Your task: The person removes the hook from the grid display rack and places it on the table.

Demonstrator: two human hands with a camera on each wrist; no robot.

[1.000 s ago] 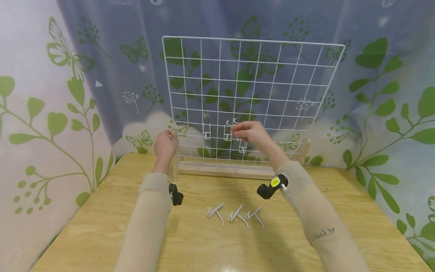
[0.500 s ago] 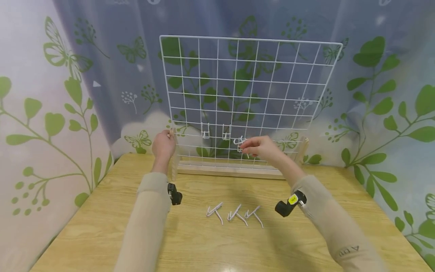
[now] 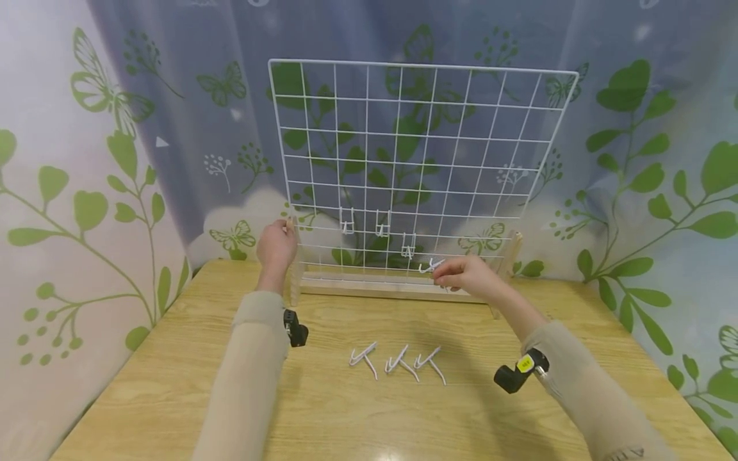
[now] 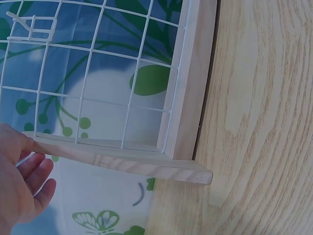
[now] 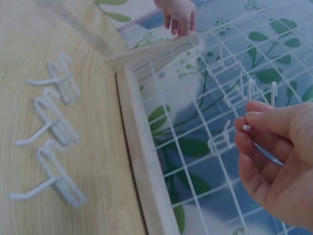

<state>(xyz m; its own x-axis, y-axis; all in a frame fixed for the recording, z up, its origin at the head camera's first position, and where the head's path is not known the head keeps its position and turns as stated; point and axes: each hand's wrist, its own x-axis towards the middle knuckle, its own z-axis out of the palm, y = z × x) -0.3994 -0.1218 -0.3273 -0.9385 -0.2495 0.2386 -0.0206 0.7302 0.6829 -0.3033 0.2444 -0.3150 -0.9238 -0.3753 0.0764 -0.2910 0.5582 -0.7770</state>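
A white wire grid panel [image 3: 423, 65] stands in a wooden base [image 3: 380, 293]. In the head view my left hand [image 3: 278, 246] holds the top of the base's left upright; the left wrist view has the thumb and fingers of that hand [image 4: 22, 181] at the end of this upright [image 4: 122, 164]. Thumb and fingertips of my right hand [image 3: 469, 278] pinch a white wire hook [image 3: 429, 266] in front of the grid's lower part. Its two bent ends [image 5: 250, 90] point up past the fingers in the right wrist view. Three similar hooks [image 3: 383, 225] hang on the grid, the rightmost [image 3: 408, 248] one row lower.
Three more white hooks [image 3: 364, 356] lie in a row on the wooden table [image 3: 334, 416], in front of the base. The base's right upright [image 3: 511, 253] stands beyond my right hand. A curtain with green leaves [image 3: 628, 96] hangs behind the grid.
My right hand has moved down and to the right with the hook, from beside the middle hanging hook to below and right of the lowest one. My left hand stays at the upright.
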